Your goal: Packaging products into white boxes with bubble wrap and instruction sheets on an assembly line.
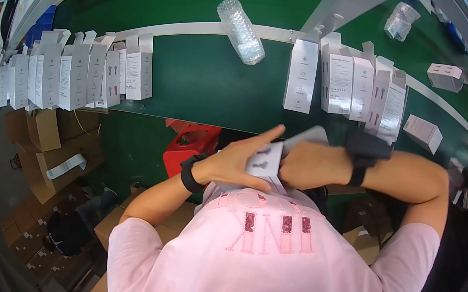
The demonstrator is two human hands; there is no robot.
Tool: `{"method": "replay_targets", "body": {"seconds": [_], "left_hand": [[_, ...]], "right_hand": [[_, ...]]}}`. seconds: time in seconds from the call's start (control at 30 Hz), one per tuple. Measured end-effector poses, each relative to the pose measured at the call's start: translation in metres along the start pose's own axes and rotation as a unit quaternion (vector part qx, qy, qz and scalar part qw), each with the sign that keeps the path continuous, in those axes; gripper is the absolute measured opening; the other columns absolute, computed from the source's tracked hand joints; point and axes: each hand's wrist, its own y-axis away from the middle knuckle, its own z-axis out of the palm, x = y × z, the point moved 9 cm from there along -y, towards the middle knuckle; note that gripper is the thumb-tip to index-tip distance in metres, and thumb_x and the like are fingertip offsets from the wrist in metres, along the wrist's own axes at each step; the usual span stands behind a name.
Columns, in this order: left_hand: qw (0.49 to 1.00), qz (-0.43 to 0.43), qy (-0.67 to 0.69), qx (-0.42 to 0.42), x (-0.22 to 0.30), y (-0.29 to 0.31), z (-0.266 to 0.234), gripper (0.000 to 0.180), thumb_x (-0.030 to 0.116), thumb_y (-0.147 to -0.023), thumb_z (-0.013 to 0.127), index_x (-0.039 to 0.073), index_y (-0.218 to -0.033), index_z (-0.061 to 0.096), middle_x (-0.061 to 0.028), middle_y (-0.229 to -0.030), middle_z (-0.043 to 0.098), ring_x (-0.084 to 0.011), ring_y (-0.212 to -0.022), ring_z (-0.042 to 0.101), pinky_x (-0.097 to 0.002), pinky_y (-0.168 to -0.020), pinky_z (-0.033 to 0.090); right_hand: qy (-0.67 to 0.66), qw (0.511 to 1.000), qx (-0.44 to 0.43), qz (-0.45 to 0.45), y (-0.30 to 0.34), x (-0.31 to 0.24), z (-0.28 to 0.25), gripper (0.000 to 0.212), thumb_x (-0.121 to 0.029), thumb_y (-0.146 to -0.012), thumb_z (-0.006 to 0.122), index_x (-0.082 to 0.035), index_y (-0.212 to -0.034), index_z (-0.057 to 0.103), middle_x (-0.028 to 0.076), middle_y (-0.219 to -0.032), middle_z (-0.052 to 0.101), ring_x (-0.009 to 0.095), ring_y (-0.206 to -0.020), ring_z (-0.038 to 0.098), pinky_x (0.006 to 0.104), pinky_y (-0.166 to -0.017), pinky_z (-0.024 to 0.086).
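One white box (pixel 264 164) sits between left hand (pixel 236 161) and right hand (pixel 309 165)

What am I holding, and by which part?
A white printed carton, left side in your left hand; your right hand is at its right side, grip hidden.

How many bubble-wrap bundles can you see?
2: one bubble-wrap bundle lies across the white strip; the other bundle is farther right, near the picture's top. More may be hidden.

There is one red plastic stool (pixel 198 150). Right of it: one handheld earbud carton (pixel 264 164), two bubble-wrapped packages (pixel 241 33), at least four standing cartons (pixel 301 78), at least two lying cartons (pixel 423 133). Left of it: at least seven upright cartons (pixel 71 80), tightly overlapping.
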Motion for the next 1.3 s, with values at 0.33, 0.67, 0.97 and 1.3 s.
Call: {"method": "replay_targets", "body": {"seconds": [0.33, 0.67, 0.97, 1.3], "left_hand": [[0.995, -0.074, -0.030, -0.067, -0.021, 0.021, -0.023, 0.102, 0.035, -0.068, 0.086, 0.007, -0.150, 0.033, -0.0164, -0.133, 0.052, -0.0268, -0.121, 0.051, -0.0338, -0.105, 0.036], [0.973, -0.179, 0.103, 0.099, -0.072, 0.074, -0.097, 0.076, 0.014, -0.076, 0.079, 0.003, -0.140, 0.040, -0.0060, -0.127, 0.052, -0.0155, -0.117, 0.050, -0.0309, -0.103, 0.038], [0.863, -0.074, 0.318, 0.384, -0.166, 0.111, -0.168, 0.053, 0.012, -0.091, 0.059, -0.001, -0.139, 0.041, -0.0109, -0.128, 0.056, -0.0184, -0.118, 0.053, -0.0329, -0.102, 0.041], [0.820, -0.156, -0.133, 0.534, -0.132, 0.051, -0.174, 0.062, 0.019, -0.091, 0.066, 0.006, -0.146, 0.039, -0.0147, -0.134, 0.050, -0.0252, -0.125, 0.047, -0.0373, -0.106, 0.035]], "right_hand": [[-0.111, 0.963, 0.203, -0.139, -0.040, -0.021, -0.022, 0.011, -0.006, -0.076, 0.059, 0.000, -0.085, 0.062, 0.016, -0.084, 0.066, 0.034, -0.077, 0.064, 0.0408, -0.067, 0.051], [-0.388, 0.871, 0.299, 0.021, -0.019, 0.088, -0.073, 0.014, -0.010, -0.085, 0.068, -0.001, -0.095, 0.069, 0.010, -0.085, 0.067, 0.017, -0.079, 0.065, 0.0309, -0.065, 0.051], [-0.056, 0.746, 0.581, 0.320, 0.070, 0.175, -0.105, 0.012, -0.018, -0.082, 0.068, -0.005, -0.084, 0.070, 0.012, -0.095, 0.068, 0.033, -0.082, 0.066, 0.0395, -0.073, 0.053], [-0.169, 0.471, 0.620, 0.604, 0.268, 0.523, -0.091, 0.098, -0.050, -0.066, 0.078, 0.011, -0.131, 0.038, 0.029, -0.120, 0.060, 0.040, -0.113, 0.060, 0.0445, -0.095, 0.049]]}}
